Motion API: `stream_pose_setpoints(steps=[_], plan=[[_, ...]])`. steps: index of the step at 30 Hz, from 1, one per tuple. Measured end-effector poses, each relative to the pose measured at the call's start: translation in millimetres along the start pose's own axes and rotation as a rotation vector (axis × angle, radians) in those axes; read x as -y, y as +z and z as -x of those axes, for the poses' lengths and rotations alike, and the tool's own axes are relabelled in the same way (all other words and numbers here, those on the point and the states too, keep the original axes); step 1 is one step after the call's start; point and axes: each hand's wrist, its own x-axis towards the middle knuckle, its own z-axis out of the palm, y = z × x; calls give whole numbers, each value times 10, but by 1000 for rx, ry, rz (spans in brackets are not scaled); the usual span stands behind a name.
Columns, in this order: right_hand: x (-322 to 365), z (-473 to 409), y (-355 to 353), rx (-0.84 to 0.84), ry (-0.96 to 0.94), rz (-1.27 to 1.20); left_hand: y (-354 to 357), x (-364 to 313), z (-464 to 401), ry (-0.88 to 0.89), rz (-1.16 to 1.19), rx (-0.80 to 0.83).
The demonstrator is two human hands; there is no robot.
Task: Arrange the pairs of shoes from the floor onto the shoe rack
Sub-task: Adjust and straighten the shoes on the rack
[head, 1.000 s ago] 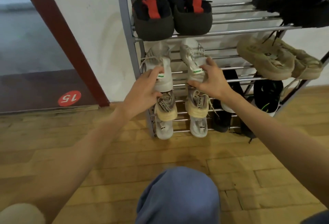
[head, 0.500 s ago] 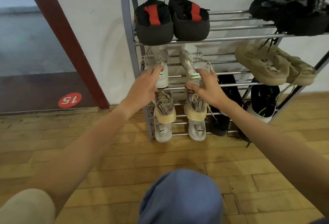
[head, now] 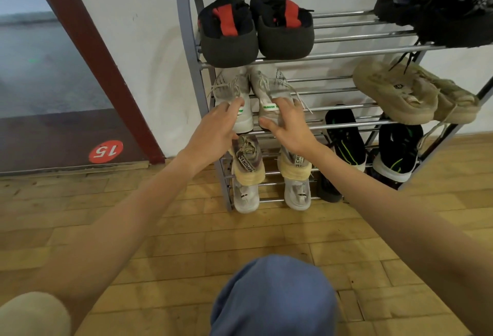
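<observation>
Rack (head: 346, 54) sneakers (head: 241, 95) under both hands (head: 213, 133)

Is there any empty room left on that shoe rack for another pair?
Yes: the top shelf's bare bars between the red-and-black pair and black shoes; likewise the second shelf, between the white sneakers and tan pair. Lower shelves look crowded.
</observation>
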Motion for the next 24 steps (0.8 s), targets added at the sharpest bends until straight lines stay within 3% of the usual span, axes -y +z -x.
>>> stream_pose_setpoints(steps=[5, 9, 12, 15, 18, 20, 24], plan=[[3, -4, -67, 75, -76, 80, -1, -22, 8, -9, 11, 21], [-70, 29, -190, 176, -14, 5, 36, -35, 56, -6, 31, -6], [-131, 281, -109, 21, -61, 51, 154, -21, 197, 11, 14, -99], [-199, 666, 56, -258, -219, 103, 311, -43, 460, 21, 75, -338], [-426, 994, 300, -292, -376, 211, 553, -22, 702, 53, 90, -520], [-593, 1138, 431, -199, -345, 267, 757, 19, 794, 62, 86, -401], [-810, 1299, 610, -85, -27, 285, 1148, 60, 825, -11, 90, -106]])
